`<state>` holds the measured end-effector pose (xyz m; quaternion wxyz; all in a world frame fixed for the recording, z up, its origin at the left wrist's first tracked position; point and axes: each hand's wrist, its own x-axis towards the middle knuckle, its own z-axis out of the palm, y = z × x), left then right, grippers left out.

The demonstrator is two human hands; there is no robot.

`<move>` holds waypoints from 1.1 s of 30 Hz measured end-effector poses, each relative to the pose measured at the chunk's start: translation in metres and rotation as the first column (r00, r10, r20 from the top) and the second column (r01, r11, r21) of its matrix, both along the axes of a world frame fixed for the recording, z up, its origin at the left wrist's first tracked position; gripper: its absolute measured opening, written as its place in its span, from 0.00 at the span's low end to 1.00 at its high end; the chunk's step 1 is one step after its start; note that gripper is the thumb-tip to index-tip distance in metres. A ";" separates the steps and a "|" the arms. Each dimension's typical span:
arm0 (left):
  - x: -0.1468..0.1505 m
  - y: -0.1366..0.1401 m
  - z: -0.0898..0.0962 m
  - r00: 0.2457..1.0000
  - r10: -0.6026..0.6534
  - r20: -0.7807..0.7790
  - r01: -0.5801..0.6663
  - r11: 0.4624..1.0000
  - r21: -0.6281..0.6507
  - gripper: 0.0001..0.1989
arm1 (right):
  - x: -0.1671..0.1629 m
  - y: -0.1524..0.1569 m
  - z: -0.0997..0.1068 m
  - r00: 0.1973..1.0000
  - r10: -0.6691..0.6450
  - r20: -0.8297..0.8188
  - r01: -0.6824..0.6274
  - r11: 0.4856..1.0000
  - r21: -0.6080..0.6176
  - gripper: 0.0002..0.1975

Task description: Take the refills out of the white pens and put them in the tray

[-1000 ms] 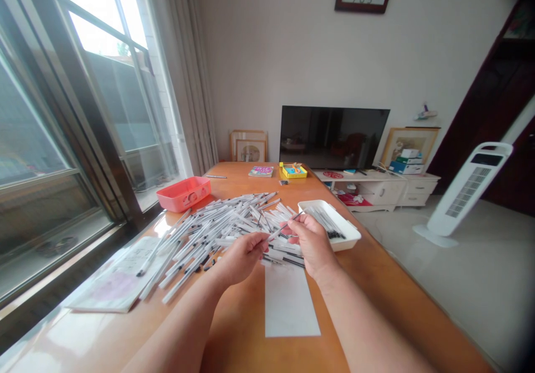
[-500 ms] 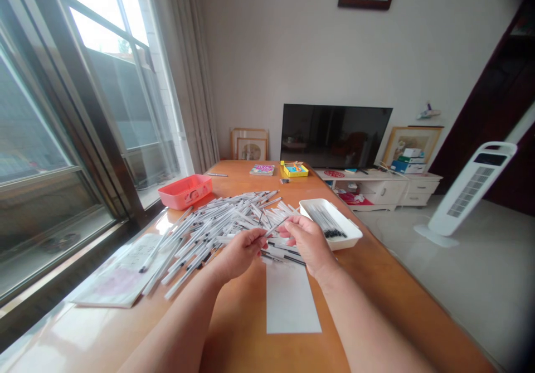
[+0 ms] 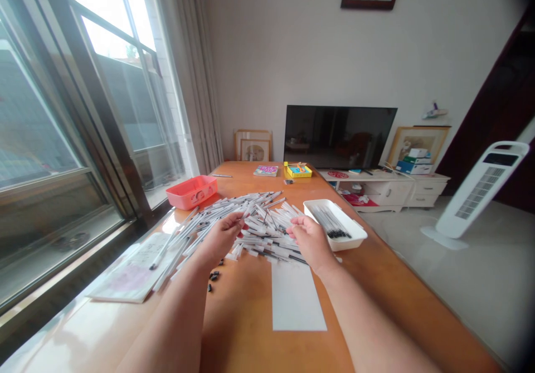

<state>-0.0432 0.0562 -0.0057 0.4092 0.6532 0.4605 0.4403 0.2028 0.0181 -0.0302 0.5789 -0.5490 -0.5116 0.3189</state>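
Note:
My left hand [image 3: 223, 236] is raised over the near left side of a heap of pale pen barrels [image 3: 221, 208], thumb and fingers pinched. A whitish bit shows by its fingertips, but I cannot make out what it is. My right hand [image 3: 309, 239] is beside the white tray [image 3: 355, 239], its fingertips closed together above the right part of the heap. What they pinch, if anything, is too small to name. Dark-tipped refills [image 3: 334, 222] lie side by side inside the tray. Small black caps [image 3: 214, 276] rest on the table below my left hand.
A white paper sheet [image 3: 297, 300] lies in front of the heap. At left are a booklet [image 3: 125, 278] and a red plastic basket [image 3: 190, 193]. A yellow box [image 3: 298, 172] and a colourful book [image 3: 266, 170] sit at the far end of the wooden table [image 3: 242, 317].
My hands have moved apart; they were close together with a thin pen-like stick between them. My left hand has shifted left and up, uncovering part of the heap. The view has shifted slightly.

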 end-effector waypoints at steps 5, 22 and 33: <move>-0.018 0.001 0.008 0.985 0.162 0.065 -0.163 0.987 0.003 0.24 | -0.010 -0.008 -0.005 0.908 -0.030 0.417 -0.038 0.988 0.153 0.11; -0.037 0.016 0.004 0.913 0.355 0.199 -0.381 0.918 0.109 0.23 | -0.142 -0.046 0.017 0.275 0.165 0.947 -0.417 0.908 -0.037 0.22; -0.037 0.013 0.006 0.906 0.367 0.212 -0.397 0.910 0.121 0.21 | -0.175 -0.020 -0.007 0.208 0.093 0.974 -0.437 0.900 0.008 0.23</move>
